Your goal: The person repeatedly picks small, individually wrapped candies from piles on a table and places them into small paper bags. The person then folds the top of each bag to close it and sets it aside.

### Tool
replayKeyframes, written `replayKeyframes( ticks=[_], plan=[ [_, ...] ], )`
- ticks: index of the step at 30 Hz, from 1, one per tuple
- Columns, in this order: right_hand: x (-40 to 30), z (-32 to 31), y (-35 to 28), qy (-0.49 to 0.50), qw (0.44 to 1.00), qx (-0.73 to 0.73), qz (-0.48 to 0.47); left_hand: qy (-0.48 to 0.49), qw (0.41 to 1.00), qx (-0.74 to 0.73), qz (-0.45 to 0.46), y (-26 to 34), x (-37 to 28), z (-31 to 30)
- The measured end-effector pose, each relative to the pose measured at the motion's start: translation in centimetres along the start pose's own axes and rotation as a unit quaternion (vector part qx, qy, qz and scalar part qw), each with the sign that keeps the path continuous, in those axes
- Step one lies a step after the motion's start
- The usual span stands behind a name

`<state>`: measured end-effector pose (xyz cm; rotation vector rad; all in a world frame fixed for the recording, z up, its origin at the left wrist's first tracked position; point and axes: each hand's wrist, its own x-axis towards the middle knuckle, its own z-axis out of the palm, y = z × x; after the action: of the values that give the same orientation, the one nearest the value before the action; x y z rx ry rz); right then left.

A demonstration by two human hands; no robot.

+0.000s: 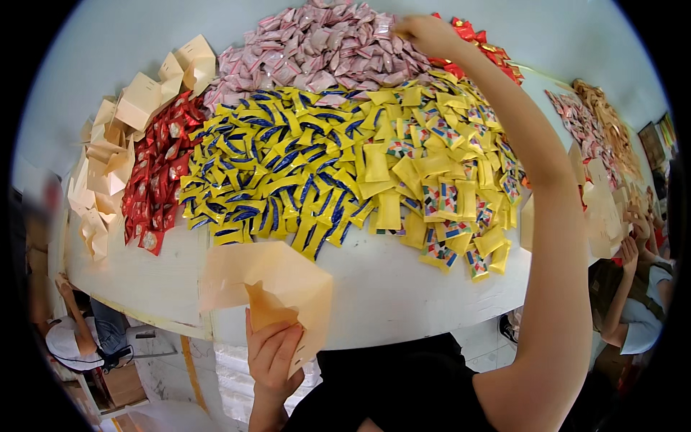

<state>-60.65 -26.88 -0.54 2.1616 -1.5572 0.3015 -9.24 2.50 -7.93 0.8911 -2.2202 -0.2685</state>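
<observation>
My left hand (274, 348) grips an opened cream paper carton (310, 289), its mouth tilted up, near the table's front edge. Far out over the table, my right hand (431, 36) is at the right side of a heap of pink-and-clear sachets (324, 51). Its fingers are curled, and whether they pinch anything is hidden. Red-and-gold packets (488, 51) lie just beyond that wrist. Between my hands spread yellow-and-blue wrapped packets (286, 156) and yellow packets with a multicoloured pattern (451, 197).
Red printed packets (156, 178) lie at left beside several opened cream cartons (135, 105). The white table (378, 291) curves around. A person (75, 337) is at lower left; another person's hand (627, 254) is at right, near more cartons (600, 210) and pink sachets (580, 121).
</observation>
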Motion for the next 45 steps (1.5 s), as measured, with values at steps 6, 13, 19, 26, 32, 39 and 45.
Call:
replayKeyframes(
  ticks=[6, 13, 19, 26, 32, 39, 45],
  plan=[
    [-9.9, 1.5, 4.5, -0.207, 0.974, -0.037, 0.081, -0.019, 0.999, -0.027, -0.008, 1.3, 0.2, 1.8],
    [-10.6, -1.3, 8.8, 0.000, 0.914, 0.298, 0.276, -0.019, 1.000, 0.002, -0.003, 3.1, 1.5, 2.5],
    [-19.1, -6.8, 9.9, 0.027, 0.774, 0.457, 0.438, -0.057, 0.998, -0.028, 0.016, 4.4, 2.0, 3.6],
    [-26.8, -1.2, 15.3, -0.234, 0.828, 0.093, 0.501, -0.069, 0.995, -0.044, 0.050, 6.0, 2.9, 4.4],
    [-27.5, -1.5, 18.7, -0.235, 0.830, 0.180, 0.473, -0.101, 0.994, -0.022, 0.026, 6.3, 1.6, 3.8],
    [-16.4, -13.8, -1.2, 0.019, 0.829, 0.484, 0.280, -0.176, 0.984, -0.026, 0.021, 6.2, 1.6, 2.8],
    [-14.0, -18.0, -28.5, -0.148, 0.700, 0.697, 0.055, -0.190, 0.977, -0.085, 0.033, 4.8, 1.7, 2.9]
  ],
)
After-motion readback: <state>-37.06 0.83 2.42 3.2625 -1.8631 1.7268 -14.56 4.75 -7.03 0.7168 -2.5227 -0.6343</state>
